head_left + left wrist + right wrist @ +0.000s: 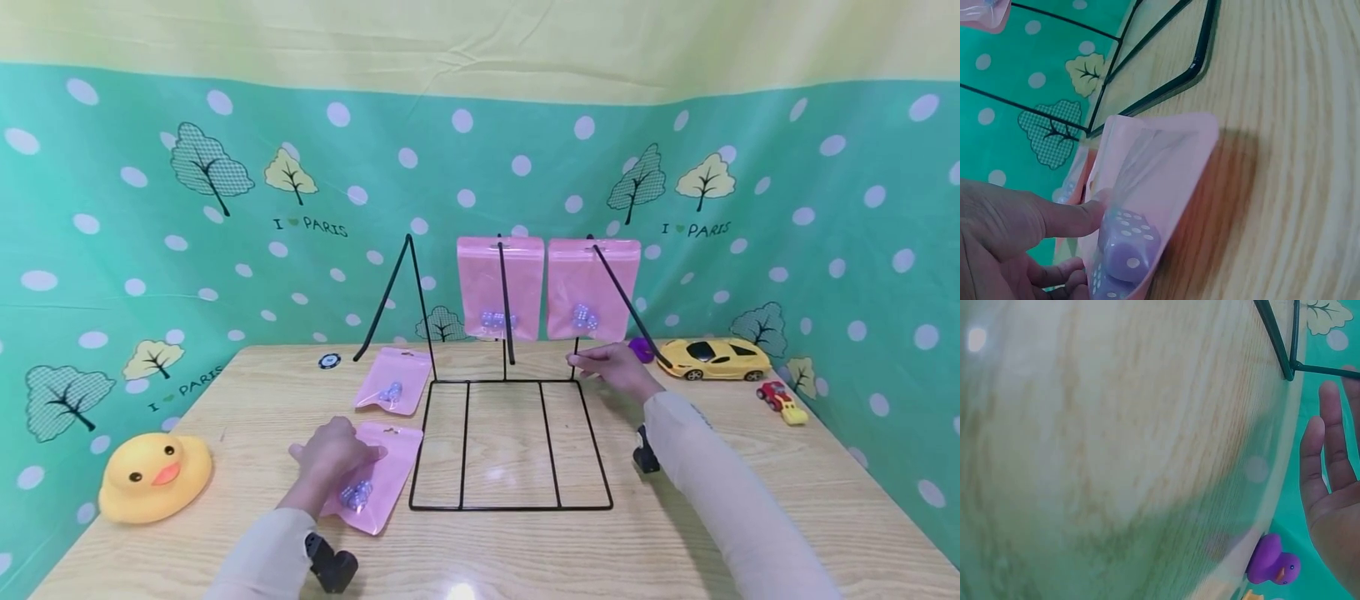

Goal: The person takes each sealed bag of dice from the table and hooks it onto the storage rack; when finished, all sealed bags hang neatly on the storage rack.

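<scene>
My left hand (335, 454) pinches a pink zip pouch (390, 475) with purple dice (1129, 253) showing in its lower part. In the left wrist view the thumb lies on the pouch's face, and the pouch is tilted up off the wood. Another pink pouch (395, 382) lies behind it, left of a black wire rack (512, 507). Two more pink pouches, a middle one (480, 279) and a right one (573, 279), hang on the rack's arms. With its fingertips, my right hand (615, 368) holds the rack's right rear upright low down; its thumb is hidden in the right wrist view.
A yellow toy car (716, 358), a small red and yellow toy vehicle (782, 402) and a purple duck (1272, 559) are at the right. A large yellow duck (153, 477) sits at the left. A poker chip (329, 361) lies near the back edge, before a patterned curtain (337, 167).
</scene>
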Tool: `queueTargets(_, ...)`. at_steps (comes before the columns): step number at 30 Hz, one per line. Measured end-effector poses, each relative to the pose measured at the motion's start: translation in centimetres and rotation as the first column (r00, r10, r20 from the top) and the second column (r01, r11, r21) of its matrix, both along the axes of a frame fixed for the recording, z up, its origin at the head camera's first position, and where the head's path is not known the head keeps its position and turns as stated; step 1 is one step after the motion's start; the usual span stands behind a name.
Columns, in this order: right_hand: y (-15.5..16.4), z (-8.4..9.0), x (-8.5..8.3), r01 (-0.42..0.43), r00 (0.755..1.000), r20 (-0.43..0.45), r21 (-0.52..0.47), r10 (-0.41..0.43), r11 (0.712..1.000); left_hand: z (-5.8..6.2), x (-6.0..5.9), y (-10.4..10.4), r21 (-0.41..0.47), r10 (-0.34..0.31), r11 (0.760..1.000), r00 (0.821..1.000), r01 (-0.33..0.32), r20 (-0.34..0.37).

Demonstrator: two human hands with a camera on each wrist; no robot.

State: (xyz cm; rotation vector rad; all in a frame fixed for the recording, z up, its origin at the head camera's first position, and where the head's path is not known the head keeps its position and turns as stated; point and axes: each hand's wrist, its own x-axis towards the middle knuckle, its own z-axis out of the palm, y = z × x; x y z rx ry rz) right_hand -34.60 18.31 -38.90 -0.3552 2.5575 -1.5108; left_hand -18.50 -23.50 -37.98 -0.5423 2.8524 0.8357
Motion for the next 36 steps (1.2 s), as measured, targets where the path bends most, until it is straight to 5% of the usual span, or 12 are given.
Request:
queueTargets(11,0.0,-0.2,-0.1,0.013,0.999,0.03,0.03,-0.014,0.999,0.4,-0.6,0.5,-0.02,0.009,1.0,0.998,-0.008,0.06)
queueTargets(23,0.0,0.0,0.0,-0.01,1.0,-0.002,0.038,0.01,0.999,0.1,-0.6,0.3,0.019,0.047,0.999,0.998,-0.048,0.037)
queueTargets(30,0.0,0.1,0.1,0.008,1.0,0.021,0.043,-0.009,0.999,-0.1,-0.6,-0.2,0.135,0.026,0.99,0.998,-0.033,0.053)
queueTargets(36,0.0,-0.1,0.0,0.0,1.0,0.025,0.02,0.0,1.0,-0.2,-0.3,-1.2,0.192,-0.022,0.981,1.0,0.022,-0.004)
